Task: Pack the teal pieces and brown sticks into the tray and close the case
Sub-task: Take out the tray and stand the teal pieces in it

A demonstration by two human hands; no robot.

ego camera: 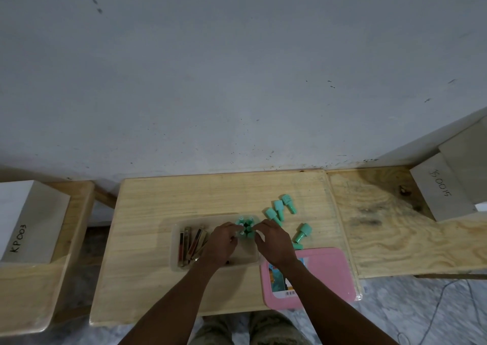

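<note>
A clear plastic tray (pixel 176 250) sits in the middle of the wooden table. Several brown sticks (pixel 190 244) lie in its left part. A cluster of teal pieces (pixel 246 226) stands upright in its far right corner. My left hand (pixel 220 242) and my right hand (pixel 274 242) both reach into the tray, fingertips pinching teal pieces of that cluster from either side. Several loose teal pieces (pixel 279 209) lie on the table to the right of the tray, one more (pixel 303 232) nearer my right wrist. The pink lid (pixel 326 273) lies flat at the right front.
The small wooden table (pixel 147 213) stands against a grey wall. A wider plywood bench (pixel 390 228) adjoins it on the right with a box marked JS0015 (pixel 437 192). On the left stands a white box marked KP003 (pixel 29 221).
</note>
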